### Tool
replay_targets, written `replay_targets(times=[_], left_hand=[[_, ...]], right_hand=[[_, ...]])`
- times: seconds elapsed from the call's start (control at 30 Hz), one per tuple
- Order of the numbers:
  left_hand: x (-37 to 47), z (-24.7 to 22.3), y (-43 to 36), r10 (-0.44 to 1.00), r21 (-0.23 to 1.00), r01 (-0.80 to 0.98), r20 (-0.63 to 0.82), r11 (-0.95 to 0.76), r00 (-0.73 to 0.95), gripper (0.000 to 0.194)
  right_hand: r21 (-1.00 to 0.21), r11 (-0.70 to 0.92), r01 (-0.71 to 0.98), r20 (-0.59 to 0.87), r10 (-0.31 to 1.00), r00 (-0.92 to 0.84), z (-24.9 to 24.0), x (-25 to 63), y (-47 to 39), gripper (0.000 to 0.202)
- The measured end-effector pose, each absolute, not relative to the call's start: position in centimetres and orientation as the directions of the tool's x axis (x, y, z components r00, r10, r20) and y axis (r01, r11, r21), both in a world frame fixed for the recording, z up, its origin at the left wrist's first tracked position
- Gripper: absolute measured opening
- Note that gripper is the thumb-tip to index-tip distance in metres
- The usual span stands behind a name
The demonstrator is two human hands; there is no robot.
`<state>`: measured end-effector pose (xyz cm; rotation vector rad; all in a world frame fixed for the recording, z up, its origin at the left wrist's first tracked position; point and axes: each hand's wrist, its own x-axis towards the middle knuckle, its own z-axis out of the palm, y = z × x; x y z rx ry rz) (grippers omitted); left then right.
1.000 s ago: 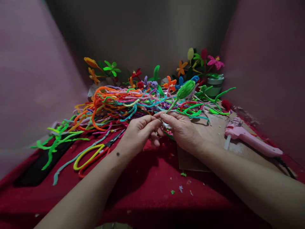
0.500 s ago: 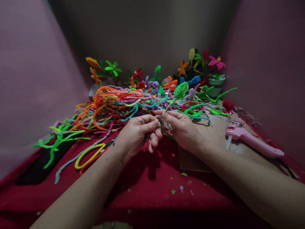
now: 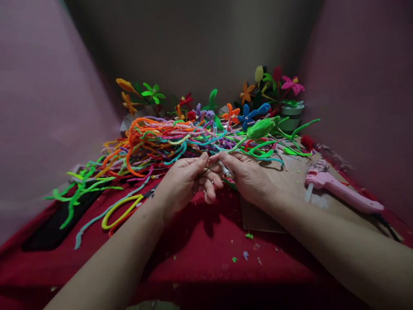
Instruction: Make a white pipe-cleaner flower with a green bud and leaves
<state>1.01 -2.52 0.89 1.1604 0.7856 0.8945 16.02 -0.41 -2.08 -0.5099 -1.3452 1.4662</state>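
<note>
a green flower bud (image 3: 262,128) leans up and to the right, its rounded head facing away from the person, its long axis slanting down leftward along a thin green stem (image 3: 238,145). the stem runs into the right hand (image 3: 250,174), where thumb and forefinger are clamped on it; the bud itself sits above and beyond those fingers, clear of them, before a tangle of coloured pipe cleaners (image 3: 161,133). a silvery white piece (image 3: 226,170) shows below the right thumb. the left hand (image 3: 182,181) is just beside, its thumb raised and its other fingers curled; in the dim light, it cannot be told whether they grip the thin dark strand (image 3: 210,166) between the hands. on the red surface (image 3: 193,258), scissors (image 3: 138,198) with a yellow handle lie by the left forearm, and a pink glue gun (image 3: 342,189) rests at right on a cardboard sheet (image 3: 258,219).
</note>
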Motion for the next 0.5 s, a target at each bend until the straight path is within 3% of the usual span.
replay_targets(times=[0.13,0.23,0.4,0.5], left_hand=[[1.7,1.5,-3.0,0.965,0.999,0.042,-0.011,0.0,0.263,0.022],[1.8,1.4,-3.1,0.972,0.992,0.118,0.013,-0.042,0.235,0.014],[1.2,0.5,-2.5,0.935,0.991,-0.101,-0.042,0.083,0.353,0.015],[1.1,0.2,-2.4,0.912,0.968,-0.184,-0.087,0.173,0.402,0.014]], right_hand=[[-0.932,0.146,-0.331,0.257,0.911,-0.321,-1.9,16.1,-0.5,0.025],[-0.946,0.101,-0.309,0.2,0.93,-0.309,-1.7,16.1,-0.6,0.026],[-0.913,0.044,-0.405,0.216,0.895,-0.39,-2.1,15.8,-0.4,0.045],[-0.9,0.02,-0.435,0.216,0.888,-0.406,-2.2,15.8,-0.3,0.045]])
